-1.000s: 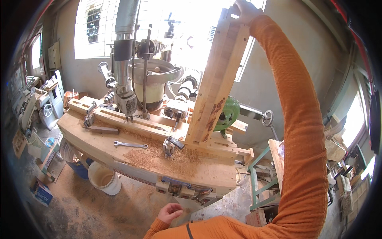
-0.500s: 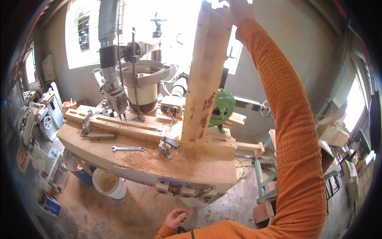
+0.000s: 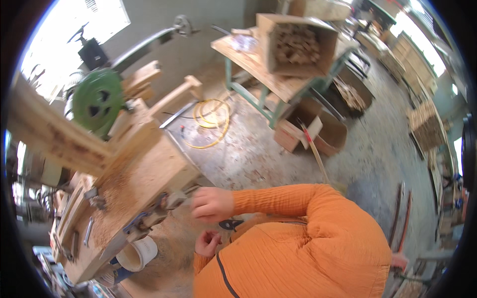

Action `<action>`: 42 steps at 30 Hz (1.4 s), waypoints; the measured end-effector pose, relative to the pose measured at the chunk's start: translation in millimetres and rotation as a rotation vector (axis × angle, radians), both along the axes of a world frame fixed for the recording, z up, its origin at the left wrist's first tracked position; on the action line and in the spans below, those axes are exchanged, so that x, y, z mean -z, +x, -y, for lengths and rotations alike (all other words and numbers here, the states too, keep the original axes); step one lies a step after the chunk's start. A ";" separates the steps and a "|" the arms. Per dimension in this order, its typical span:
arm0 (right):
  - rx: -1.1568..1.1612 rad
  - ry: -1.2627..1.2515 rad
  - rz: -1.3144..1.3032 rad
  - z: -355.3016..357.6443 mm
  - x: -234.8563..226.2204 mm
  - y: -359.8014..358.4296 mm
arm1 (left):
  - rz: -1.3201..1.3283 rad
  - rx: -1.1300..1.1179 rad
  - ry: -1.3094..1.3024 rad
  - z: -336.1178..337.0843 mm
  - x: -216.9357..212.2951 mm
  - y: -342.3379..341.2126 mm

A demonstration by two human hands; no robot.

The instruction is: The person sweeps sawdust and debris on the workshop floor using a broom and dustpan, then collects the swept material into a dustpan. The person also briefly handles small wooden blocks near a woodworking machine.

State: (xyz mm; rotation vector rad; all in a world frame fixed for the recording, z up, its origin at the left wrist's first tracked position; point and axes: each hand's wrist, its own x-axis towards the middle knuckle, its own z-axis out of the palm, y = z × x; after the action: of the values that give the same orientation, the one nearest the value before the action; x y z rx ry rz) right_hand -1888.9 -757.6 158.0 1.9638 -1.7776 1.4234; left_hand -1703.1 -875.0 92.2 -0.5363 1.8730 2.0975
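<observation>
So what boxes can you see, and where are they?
Open brown cardboard box: on the wooden table with green legs, top middle, full of wood pieces.
Open brown cardboard box: on the floor beside that table, tipped sideways.
No labels, signs or screens show clearly.

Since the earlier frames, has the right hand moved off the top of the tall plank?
Yes. The right hand has come down from the plank's top end to the near edge of the sawdust-covered workbench, by the metal clamp fitting. The plank remains on the bench.
</observation>
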 end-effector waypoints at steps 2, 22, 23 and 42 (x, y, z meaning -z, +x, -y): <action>0.059 0.421 0.062 -90.4 57.5 -1.9 | -0.037 0.102 -0.116 -29.4 -1.8 -23.3; 1.066 0.004 2.358 -609.2 315.6 -114.0 | 0.421 0.516 -0.528 -355.6 126.0 -90.8; 1.089 -0.037 2.367 -614.2 323.8 -124.7 | 0.456 0.529 -0.607 -353.6 128.6 -78.4; 1.113 -0.480 2.281 -608.7 547.5 -424.9 | 1.294 0.064 -0.442 -423.5 135.0 -16.9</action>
State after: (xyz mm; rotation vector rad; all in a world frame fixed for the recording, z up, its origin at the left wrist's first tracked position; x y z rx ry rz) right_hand -2313.7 -148.9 -389.5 -1.6878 -1.4325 2.6899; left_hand -1719.9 -451.5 -42.7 -1.4319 1.3981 0.7690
